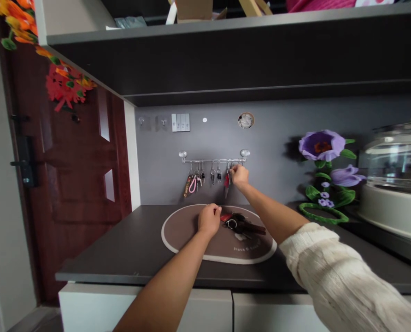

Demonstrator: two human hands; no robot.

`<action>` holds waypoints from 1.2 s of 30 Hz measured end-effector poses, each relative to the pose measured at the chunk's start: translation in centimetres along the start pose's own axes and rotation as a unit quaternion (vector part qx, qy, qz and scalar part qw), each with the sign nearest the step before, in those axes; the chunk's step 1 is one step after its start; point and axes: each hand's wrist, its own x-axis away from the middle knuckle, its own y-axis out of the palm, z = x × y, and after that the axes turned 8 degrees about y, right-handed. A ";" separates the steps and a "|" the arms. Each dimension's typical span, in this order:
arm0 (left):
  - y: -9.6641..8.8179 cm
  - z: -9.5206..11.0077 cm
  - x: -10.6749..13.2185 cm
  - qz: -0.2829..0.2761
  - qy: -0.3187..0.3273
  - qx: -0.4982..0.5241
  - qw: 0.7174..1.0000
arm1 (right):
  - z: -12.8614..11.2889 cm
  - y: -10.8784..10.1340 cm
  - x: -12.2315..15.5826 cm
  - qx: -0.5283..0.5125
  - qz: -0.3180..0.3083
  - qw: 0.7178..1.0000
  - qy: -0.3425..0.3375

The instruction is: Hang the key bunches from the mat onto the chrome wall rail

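My right hand [239, 176] is raised to the right end of the hook rail [214, 161], fingers pinched at a key that hangs there; its grip is partly hidden. Just left of those fingertips hangs a red key fob [226, 180]. Lower down, my left hand [209, 220] is closed above the brown oval mat [184, 226]; what it holds, if anything, is hidden. Beside it on the mat lies a pile of keys [240, 224] with a ring, dark pieces and a red part. More keys [199, 176], one with a pink strap [192, 185], hang along the rail.
An overhead shelf [226, 60] spans the space above the counter [122, 249]. On the right stand purple artificial flowers [322, 146] and a white appliance [392, 207] with a clear top. A light switch panel [180, 122] is on the wall. A dark red door [81, 193] is at left.
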 end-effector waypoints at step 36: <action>-1.2 -0.2 1.6 -0.111 0.090 0.028 0.989 | 6.4 -4.0 13.9 0.095 -0.148 0.975 -0.134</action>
